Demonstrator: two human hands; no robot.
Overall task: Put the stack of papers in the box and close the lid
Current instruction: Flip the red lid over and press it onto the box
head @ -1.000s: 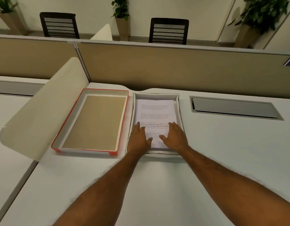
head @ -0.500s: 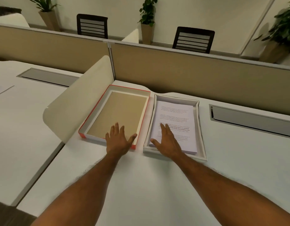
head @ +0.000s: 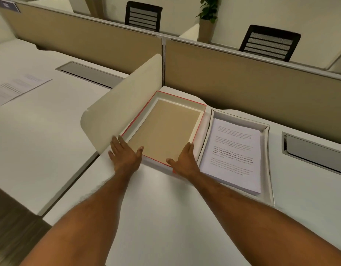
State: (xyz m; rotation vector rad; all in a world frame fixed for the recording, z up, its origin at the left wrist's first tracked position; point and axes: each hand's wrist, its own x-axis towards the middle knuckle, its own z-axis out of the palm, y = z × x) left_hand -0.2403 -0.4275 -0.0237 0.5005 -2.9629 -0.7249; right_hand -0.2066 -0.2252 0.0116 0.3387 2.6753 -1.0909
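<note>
The stack of printed papers (head: 235, 150) lies inside the shallow white box (head: 267, 150) on the desk, right of centre. The red-edged lid (head: 165, 131) rests upside down just left of the box, its brown inside facing up. My left hand (head: 124, 154) sits at the lid's near left corner, fingers stretched along the outer side and thumb over the rim. My right hand (head: 185, 160) sits at the near right corner, in the gap between lid and box, fingers straight. The lid lies flat on the desk.
A curved cream divider panel (head: 123, 104) stands right beside the lid's left side. A tan partition (head: 242, 77) runs behind lid and box. A grey cable hatch (head: 315, 152) is set into the desk to the right. One loose sheet (head: 18, 87) lies on the neighbouring desk.
Both hands left the papers in the box and moved left to the lid's near corners, the left hand first, then the right. The view swung left.
</note>
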